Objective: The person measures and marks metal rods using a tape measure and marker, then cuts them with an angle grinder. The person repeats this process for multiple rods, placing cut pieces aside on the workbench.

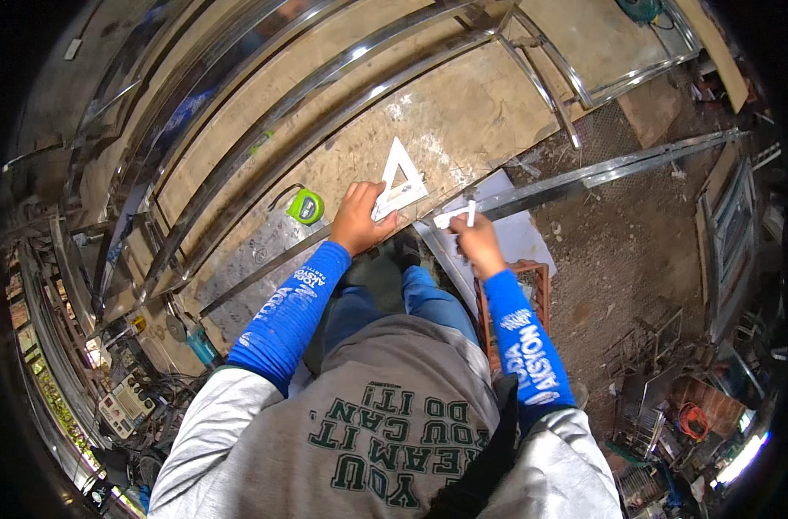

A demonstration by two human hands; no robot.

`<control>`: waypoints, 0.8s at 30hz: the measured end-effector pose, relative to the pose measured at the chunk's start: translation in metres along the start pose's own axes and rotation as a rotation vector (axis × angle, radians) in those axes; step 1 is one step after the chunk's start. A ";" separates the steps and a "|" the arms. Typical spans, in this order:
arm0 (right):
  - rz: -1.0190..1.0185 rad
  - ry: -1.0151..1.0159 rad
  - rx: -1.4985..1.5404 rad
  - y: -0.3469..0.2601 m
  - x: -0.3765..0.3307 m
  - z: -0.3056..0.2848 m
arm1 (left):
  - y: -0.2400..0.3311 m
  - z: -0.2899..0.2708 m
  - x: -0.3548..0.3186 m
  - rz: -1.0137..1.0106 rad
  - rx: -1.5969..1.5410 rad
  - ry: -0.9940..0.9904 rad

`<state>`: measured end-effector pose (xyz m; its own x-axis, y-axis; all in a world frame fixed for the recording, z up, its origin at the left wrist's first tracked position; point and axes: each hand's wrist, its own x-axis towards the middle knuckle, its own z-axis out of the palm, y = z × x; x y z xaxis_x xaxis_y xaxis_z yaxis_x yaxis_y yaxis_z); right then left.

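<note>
Along the near edge of the scuffed, pale-stained brown worktop (485, 112), the left hand (359, 218) grasps one corner of a flat white triangular frame (415, 179); the right hand (479, 243), just past that edge, is clenched around a small white piece (452, 216). Nearby lies a rounded green tape measure (306, 207). White lettering marks both blue sleeves (271, 344).

A metal workshop: long bars (359, 54) span the table (489, 121), a tape measure (306, 207) lies by its near edge, a power tool (204, 348) sits by its near left corner, and clutter (653, 415) crowds the rough floor (584, 268) to its right.
</note>
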<state>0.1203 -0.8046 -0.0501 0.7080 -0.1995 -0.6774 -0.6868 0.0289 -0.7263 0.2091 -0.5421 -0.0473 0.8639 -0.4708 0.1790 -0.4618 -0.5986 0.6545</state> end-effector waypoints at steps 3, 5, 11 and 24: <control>0.147 0.024 0.501 -0.024 -0.027 -0.030 | -0.002 0.002 -0.001 0.023 0.025 0.040; 0.061 -0.080 0.687 -0.028 -0.035 -0.049 | -0.003 0.002 -0.001 0.031 0.021 0.047; -0.057 -0.051 0.833 -0.038 -0.008 -0.043 | -0.010 0.002 0.008 0.048 0.008 0.048; -0.148 -0.087 1.078 -0.067 0.008 -0.010 | -0.009 0.003 0.007 0.077 0.021 0.066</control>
<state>0.1706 -0.8181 -0.0053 0.8100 -0.2027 -0.5503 -0.1193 0.8618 -0.4930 0.2190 -0.5417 -0.0541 0.8366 -0.4726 0.2770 -0.5312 -0.5762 0.6212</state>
